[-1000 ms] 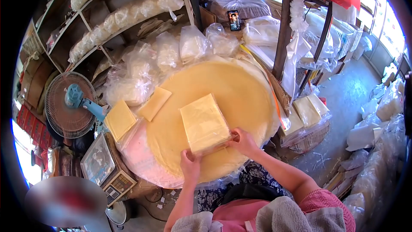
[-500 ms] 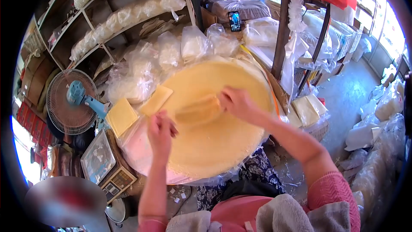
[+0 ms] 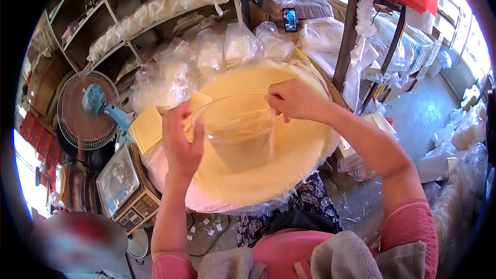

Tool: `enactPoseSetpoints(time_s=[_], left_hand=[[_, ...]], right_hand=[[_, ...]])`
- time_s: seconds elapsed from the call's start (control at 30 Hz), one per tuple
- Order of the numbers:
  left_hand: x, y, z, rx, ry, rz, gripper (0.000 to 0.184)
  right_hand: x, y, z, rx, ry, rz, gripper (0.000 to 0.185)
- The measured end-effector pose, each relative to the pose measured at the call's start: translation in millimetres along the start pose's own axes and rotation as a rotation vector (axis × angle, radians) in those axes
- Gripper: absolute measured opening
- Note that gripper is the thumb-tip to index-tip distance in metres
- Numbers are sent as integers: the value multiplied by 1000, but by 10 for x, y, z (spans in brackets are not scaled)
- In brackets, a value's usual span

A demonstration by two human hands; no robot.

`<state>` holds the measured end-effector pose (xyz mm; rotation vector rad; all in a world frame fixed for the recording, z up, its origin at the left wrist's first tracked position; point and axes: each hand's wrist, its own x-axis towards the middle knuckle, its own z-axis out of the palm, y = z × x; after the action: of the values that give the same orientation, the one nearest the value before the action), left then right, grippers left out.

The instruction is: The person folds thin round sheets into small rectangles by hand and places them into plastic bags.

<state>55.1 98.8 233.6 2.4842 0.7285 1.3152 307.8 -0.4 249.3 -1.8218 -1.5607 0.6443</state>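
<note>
A clear plastic bag [image 3: 242, 142] hangs with its mouth spread wide over a large round pale-yellow surface [image 3: 232, 191]. My right hand [image 3: 292, 101] pinches the right end of the bag's thin rim. My left hand [image 3: 181, 142] is at the left end of the rim, its fingers and thumb apart; the rim passes by the thumb, and I cannot tell how firmly they touch. Beside my left hand lie a stack of square yellow sheets [image 3: 146, 128] and another yellow piece [image 3: 200, 100], partly hidden behind the fingers.
Several filled plastic bags [image 3: 211, 51] line the far edge. A fan [image 3: 88, 108] and a weighing scale [image 3: 135, 219] stand at the left. A phone [image 3: 290, 19] is propped at the back. Wrapped packs [image 3: 380, 126] lie to the right, near a dark post [image 3: 347, 36].
The bag was a blurred, flatter shape between my hands; now its mouth is spread open and raised. My left hand has moved up and left, and its fingers have opened.
</note>
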Motion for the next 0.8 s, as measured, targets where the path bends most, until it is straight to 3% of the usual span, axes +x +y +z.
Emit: enactPoseSetpoints(time_s=[0.07,0.17,0.27,0.37,0.43,0.5,0.57,0.67,0.8], left_hand=[[36,60,-30,147,-114,407,38],[2,86,20,204,-265,409,39],[58,27,-64,257,-332,351,26],[126,20,-157,241,-353,383,19],[176,22,-187,216,-367,415,17],[219,13,-211,209,-381,428,16],[241,7,-251,175,-344,430,18],[277,-20,-297,154,-317,404,19],[234,-67,-338,116,-295,330,21]], right_hand=[[8,-13,-38,-69,-17,-20,26],[-1,-29,-80,-296,41,-129,24],[-52,-176,-99,-587,252,-221,23],[-52,-278,-126,-320,111,-648,19],[-101,-146,5,-440,50,-773,14],[-96,-116,-6,-611,-64,-761,9],[-40,-160,-138,-821,-228,-601,6],[-79,-97,-257,-569,-232,-638,5],[-119,-106,-266,-592,-156,-715,3]])
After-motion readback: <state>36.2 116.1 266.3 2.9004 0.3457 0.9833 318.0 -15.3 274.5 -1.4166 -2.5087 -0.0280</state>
